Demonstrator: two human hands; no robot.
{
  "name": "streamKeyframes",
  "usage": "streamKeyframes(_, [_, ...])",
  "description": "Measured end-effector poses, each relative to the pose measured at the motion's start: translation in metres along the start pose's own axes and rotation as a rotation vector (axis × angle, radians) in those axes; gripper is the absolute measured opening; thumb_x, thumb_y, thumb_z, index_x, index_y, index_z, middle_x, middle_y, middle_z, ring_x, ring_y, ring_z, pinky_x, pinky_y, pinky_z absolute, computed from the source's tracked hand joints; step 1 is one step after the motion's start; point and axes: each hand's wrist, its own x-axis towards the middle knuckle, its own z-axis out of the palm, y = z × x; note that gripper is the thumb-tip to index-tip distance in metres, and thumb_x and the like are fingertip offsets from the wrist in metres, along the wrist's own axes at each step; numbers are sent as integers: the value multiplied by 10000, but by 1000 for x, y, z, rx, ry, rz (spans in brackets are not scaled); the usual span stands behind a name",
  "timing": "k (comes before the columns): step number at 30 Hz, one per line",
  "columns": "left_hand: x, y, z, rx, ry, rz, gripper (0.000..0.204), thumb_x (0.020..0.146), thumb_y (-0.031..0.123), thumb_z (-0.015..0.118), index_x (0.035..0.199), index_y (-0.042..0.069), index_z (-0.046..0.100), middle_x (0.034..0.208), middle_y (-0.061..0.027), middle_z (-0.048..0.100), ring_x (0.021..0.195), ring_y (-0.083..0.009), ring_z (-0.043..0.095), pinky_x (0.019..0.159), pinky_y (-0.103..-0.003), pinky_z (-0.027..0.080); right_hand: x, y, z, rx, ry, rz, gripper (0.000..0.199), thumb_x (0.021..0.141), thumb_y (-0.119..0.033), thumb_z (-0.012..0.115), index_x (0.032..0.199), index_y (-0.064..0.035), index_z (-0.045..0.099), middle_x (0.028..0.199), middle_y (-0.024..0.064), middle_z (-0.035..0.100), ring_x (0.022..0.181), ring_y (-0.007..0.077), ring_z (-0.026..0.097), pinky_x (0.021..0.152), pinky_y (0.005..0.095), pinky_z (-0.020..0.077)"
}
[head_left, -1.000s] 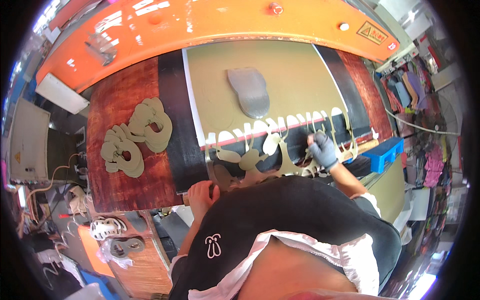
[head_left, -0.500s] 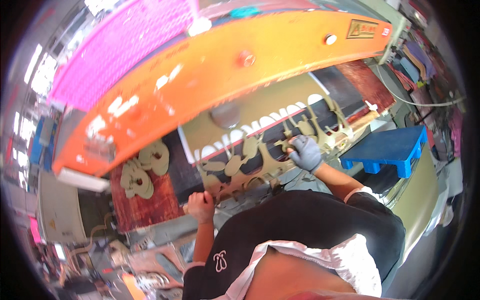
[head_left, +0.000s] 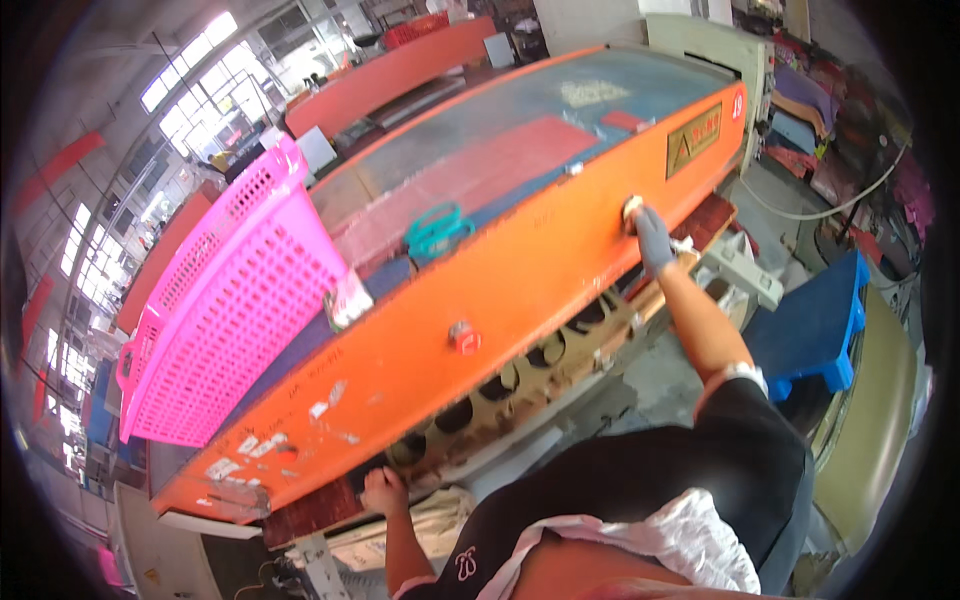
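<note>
My right hand [head_left: 655,240], in a grey glove with its fingers stretched out, reaches up to the front of a long orange press beam [head_left: 545,265]. Its fingertips touch a pale round push button [head_left: 631,210] there. My bare left hand [head_left: 384,492] is closed at the near side of the press bed, beside the dark red board [head_left: 318,512]. Whether anything lies in its fingers is hidden. Under the beam, a tan sheet with cut-out holes [head_left: 475,432] shows only along its near edge.
A pink perforated basket [head_left: 235,310] stands on the left of the press top, near teal-handled scissors [head_left: 438,232]. A red button [head_left: 464,338] sits mid-beam. To the right are a blue plastic pallet [head_left: 808,325] and a loose white cable [head_left: 835,213].
My right hand has left the cut-out sheet and moved up to the pale button. My view has tilted up, and the beam now covers most of the sheet. My left hand stays closed.
</note>
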Motion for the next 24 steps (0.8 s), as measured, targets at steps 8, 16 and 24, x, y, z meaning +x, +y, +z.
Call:
streamKeyframes(8, [20, 31, -12, -25, -126, -31, 253, 820, 213, 496, 635, 45, 462, 628, -183, 490, 635, -399, 512, 546, -498, 389, -42, 29, -66, -1251, -455, -379, 207, 773, -240, 531, 722, -83, 656, 706, 130, 623, 677, 331, 589, 651, 445, 441])
streamKeyframes(16, [-35, 77, -17, 126, -243, -118, 291, 830, 256, 499, 652, 28, 528, 726, -160, 547, 744, -361, 539, 612, -493, 422, -65, 54, -144, -1279, -409, -477, 266, 782, -309, 538, 685, -92, 656, 711, 105, 610, 720, 295, 581, 720, 420, 414])
streamKeyframes(24, [-160, 102, -87, 95, -353, -200, 333, 860, 250, 512, 653, -4, 567, 755, -183, 566, 799, -370, 535, 730, -473, 440, -159, 30, -236, -1362, -532, -289, 320, 809, -340, 475, 751, -112, 692, 772, 110, 647, 822, 297, 612, 774, 439, 429])
